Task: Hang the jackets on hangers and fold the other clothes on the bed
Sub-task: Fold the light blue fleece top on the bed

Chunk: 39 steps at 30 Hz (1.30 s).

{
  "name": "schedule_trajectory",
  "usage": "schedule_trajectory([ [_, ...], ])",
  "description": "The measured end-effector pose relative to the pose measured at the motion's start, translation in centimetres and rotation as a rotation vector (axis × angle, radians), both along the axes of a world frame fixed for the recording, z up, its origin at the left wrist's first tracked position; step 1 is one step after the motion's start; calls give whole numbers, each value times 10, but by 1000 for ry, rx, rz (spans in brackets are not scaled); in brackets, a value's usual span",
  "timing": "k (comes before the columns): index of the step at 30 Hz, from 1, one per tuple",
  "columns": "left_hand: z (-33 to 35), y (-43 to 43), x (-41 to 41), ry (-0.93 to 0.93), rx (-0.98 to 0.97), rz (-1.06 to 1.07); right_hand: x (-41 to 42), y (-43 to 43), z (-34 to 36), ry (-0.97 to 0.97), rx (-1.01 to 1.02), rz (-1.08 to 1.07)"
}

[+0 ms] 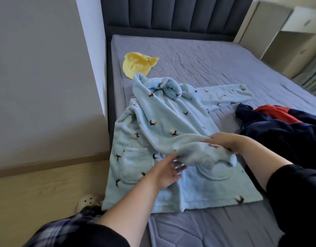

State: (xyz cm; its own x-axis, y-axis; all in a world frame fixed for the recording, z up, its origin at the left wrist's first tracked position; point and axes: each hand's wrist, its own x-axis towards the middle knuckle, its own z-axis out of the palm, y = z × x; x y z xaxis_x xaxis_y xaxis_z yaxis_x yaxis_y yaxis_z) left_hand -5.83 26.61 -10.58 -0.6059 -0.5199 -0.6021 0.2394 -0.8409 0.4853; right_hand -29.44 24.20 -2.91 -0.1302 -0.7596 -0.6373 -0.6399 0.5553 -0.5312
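My left grip (168,172) is open, fingers spread flat on the robe (153,122) with the tips tucked under the sleeve (189,148) that crosses its front. My right grip (223,141) lies over the cuff end with straight fingers. The thumb is hidden, so I cannot tell whether it clamps the fleece. The robe lies spread along the left edge of the bed (207,56), hem toward me, its other sleeve stretched out to the right. I judge the thick fleece the main risk: if I let go before pressing it, the sleeve may spring back. A hard tug could also drag the body off the left edge, since it already overhangs there. The far sleeve ends just beside the navy jacket (278,125) and could snag it. No writing is readable. A small tag on the jacket and a mark on the yellow hat (139,65) are too small to read.
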Motion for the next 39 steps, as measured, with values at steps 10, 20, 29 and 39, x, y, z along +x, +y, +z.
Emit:
schedule_trajectory([
  [10,-12,2,6,-186,-3,28,-10,33,-27,669,336,252],
  [20,0,4,-7,-128,80,87,-3,18,-42,45,17,-327],
  [29,-2,38,-21,-1026,-1162,-111,-23,75,-47,138,-243,-219],
  [39,-5,83,-69,-1053,-1279,-445,-13,119,-55,396,-510,27],
])
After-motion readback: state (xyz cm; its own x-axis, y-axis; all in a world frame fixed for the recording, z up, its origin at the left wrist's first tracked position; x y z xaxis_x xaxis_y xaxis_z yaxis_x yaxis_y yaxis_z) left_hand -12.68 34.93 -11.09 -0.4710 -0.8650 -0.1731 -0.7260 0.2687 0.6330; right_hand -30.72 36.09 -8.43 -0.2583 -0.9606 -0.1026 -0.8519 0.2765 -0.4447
